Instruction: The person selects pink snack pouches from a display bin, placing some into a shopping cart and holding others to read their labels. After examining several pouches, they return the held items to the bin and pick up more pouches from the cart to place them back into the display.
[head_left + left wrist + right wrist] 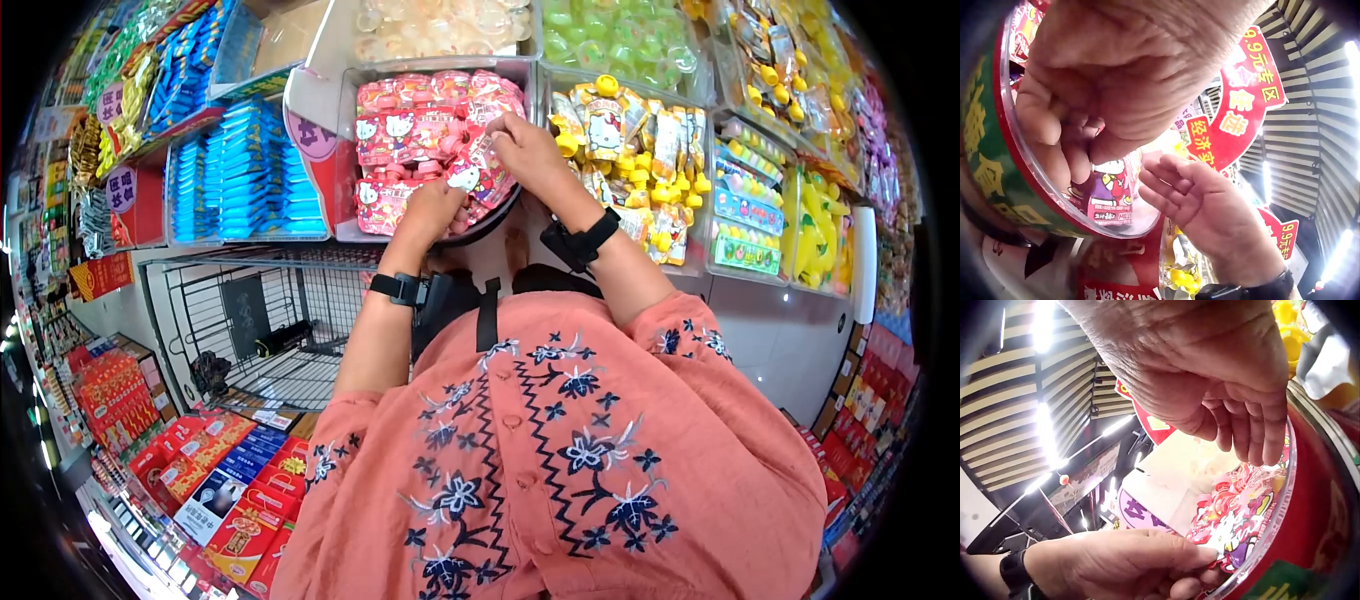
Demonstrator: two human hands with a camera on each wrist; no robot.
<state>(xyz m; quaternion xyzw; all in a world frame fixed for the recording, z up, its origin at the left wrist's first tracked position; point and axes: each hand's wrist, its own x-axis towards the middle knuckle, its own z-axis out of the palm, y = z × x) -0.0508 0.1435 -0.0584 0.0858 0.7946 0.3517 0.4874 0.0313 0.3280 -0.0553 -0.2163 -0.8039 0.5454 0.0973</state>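
Observation:
Pink cartoon-cat pouches point(400, 138) with pink caps lie in rows in a clear-walled bin. At the bin's front, my left hand point(432, 212) pinches the edge of one pouch point(465, 178), thumb on top in the right wrist view, where the pouch point(1225, 534) lies slanted. My right hand point(532, 158) is over the bin's right side, near the pouch's upper end. Its fingers hang loosely bent in the left wrist view, where this hand point(1207, 203) shows no pouch in its grasp. Whether its fingertips touch a pouch is unclear.
Yellow-capped pouches point(640, 150) fill the bin on the right; blue packets point(245, 165) stand to the left. Behind are bins of clear and green cups point(620, 45). A wire cart point(300, 300) stands at lower left. The pink bin's curved rim point(1272, 519) rises beside the hands.

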